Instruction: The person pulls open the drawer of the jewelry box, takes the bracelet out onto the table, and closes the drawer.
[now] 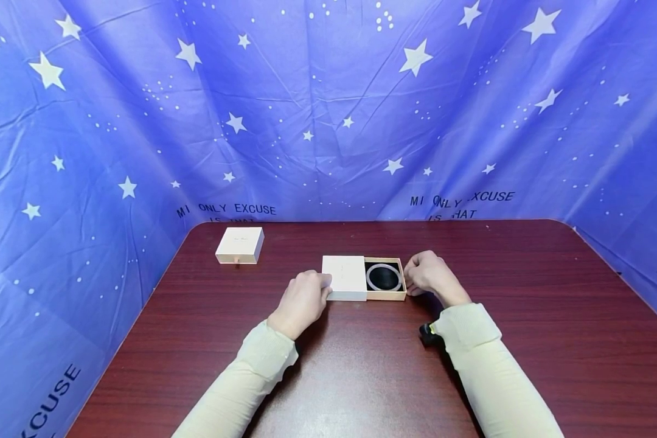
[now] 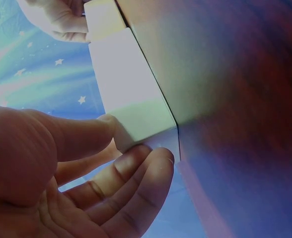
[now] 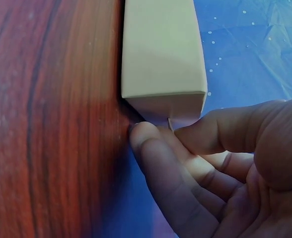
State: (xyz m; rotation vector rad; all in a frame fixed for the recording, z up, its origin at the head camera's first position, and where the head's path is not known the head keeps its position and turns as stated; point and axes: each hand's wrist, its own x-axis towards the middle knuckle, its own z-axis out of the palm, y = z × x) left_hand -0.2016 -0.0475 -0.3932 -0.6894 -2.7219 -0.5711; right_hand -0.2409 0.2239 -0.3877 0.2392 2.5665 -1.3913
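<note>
A white slide-out gift box lies on the table, its sleeve on the left and its drawer pulled partway out to the right. Inside the drawer a pale bangle circles a black insert. My left hand grips the sleeve's left end, thumb along its edge and fingers curled against the end face. At the drawer's outer end, my right hand pinches a small pull tab between thumb and fingers. The left wrist view shows the sleeve running toward the other hand.
Another white drawer box, closed, with a small tab on its front, stands at the table's back left. A black device sits under the right wrist. Blue starry cloth hangs behind the dark red wooden table.
</note>
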